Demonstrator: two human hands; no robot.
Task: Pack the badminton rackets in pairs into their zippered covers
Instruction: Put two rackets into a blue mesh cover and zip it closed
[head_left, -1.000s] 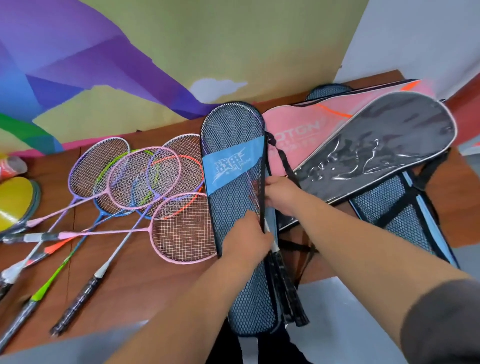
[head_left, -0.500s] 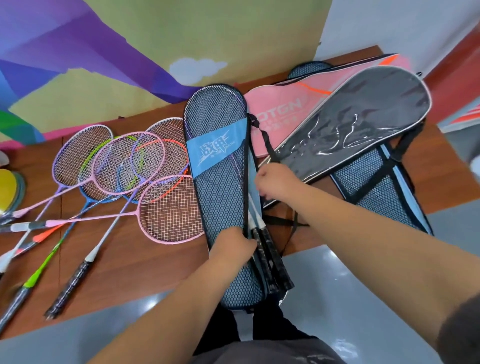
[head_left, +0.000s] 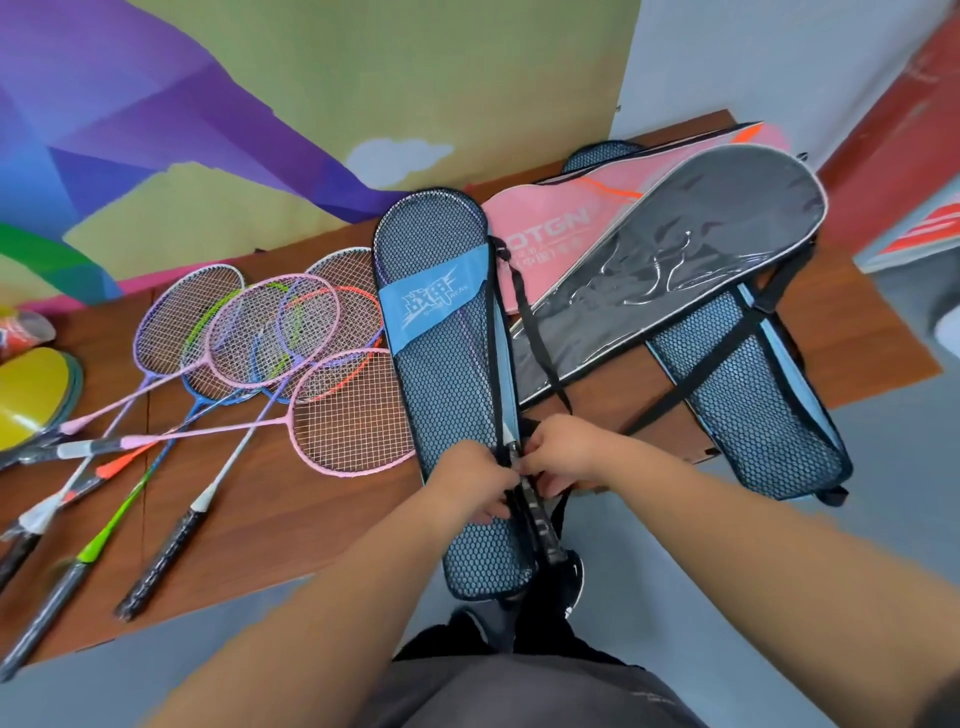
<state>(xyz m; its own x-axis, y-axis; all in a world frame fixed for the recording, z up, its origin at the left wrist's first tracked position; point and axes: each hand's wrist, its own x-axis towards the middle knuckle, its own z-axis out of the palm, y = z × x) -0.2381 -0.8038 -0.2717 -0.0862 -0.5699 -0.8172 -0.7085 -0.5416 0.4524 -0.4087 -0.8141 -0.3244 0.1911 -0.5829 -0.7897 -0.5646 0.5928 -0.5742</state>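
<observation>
The light, limp mesh cover (head_left: 452, 395), lying on the tabletop (head_left: 270, 519) with stiff rackets (head_left: 545, 538) inside, is being pinched at its zip edge by the left grip (head_left: 470, 486) and right grip (head_left: 563, 460), seemingly the surest hold.

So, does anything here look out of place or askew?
Slightly. Two black handles stick out of the open side of the mesh cover, which overhangs the table edge, where the left hand and right hand grip it. The loose rackets lie crossed in a heap. No damage shows.
</observation>
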